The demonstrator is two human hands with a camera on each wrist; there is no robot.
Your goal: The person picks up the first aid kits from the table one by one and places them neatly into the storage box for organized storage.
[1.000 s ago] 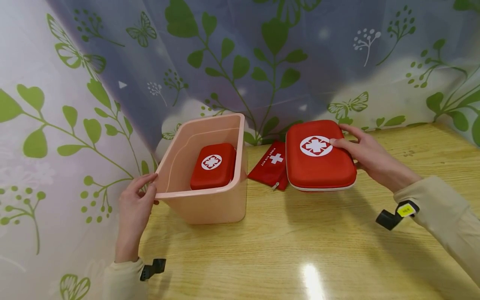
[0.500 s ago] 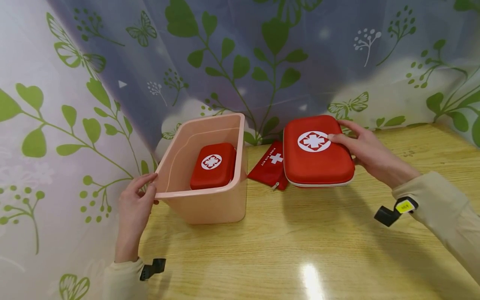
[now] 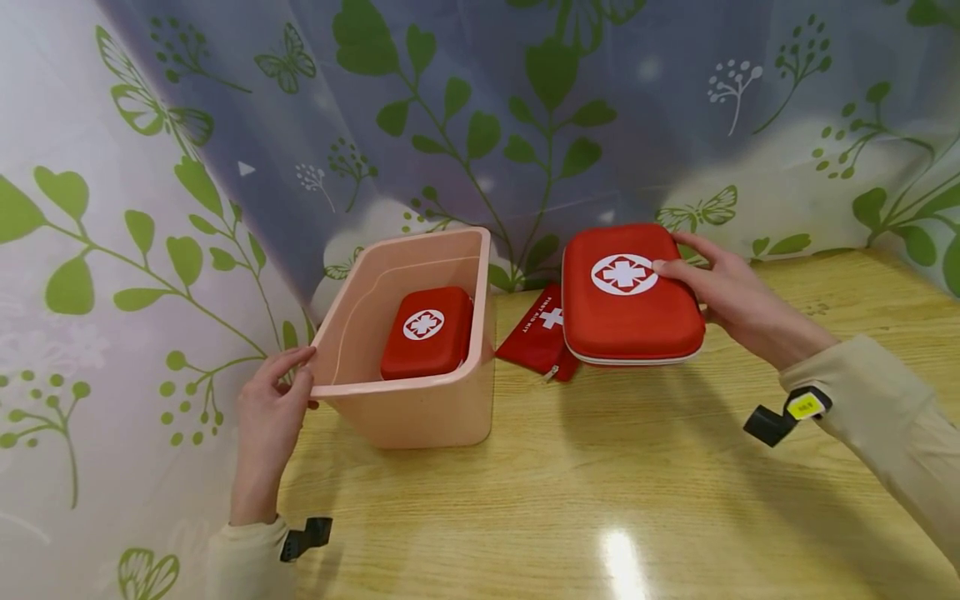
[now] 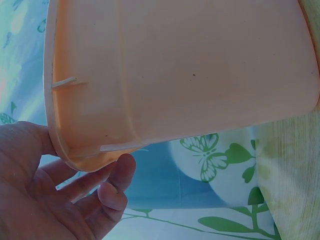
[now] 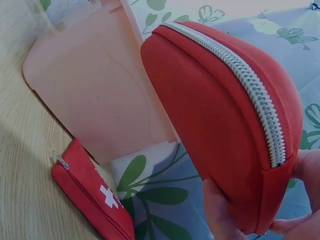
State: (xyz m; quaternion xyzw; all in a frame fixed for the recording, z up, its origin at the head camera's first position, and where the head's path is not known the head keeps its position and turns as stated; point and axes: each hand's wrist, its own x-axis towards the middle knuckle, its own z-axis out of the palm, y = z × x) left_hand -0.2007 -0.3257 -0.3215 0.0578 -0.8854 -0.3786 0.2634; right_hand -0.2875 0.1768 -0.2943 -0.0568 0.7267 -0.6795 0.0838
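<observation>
My right hand [image 3: 731, 292] grips a red zippered first aid case [image 3: 630, 321] by its right side, thumb on top near the white cross emblem. The case hangs above the table, its white zipper [image 5: 252, 87] plain in the right wrist view. With thumb and fingers, my left hand [image 3: 273, 408] holds the near left corner of a pink plastic bin [image 3: 435, 417]; in the left wrist view the fingers [image 4: 122, 172] curl under the rim. Inside the bin lies a smaller red first aid case [image 3: 431, 354]. Between bin and held case sits a flat red pouch [image 3: 528, 342], partly covered.
The wooden table [image 3: 525, 517] runs along the front and right. A curtain [image 3: 637, 100] with green leaf and butterfly prints hangs behind the bin and along the left side, close to my left hand.
The right hand has raised the held first aid case slightly and shifted it a little left, toward the bin. My left hand and the bin have stayed put.
</observation>
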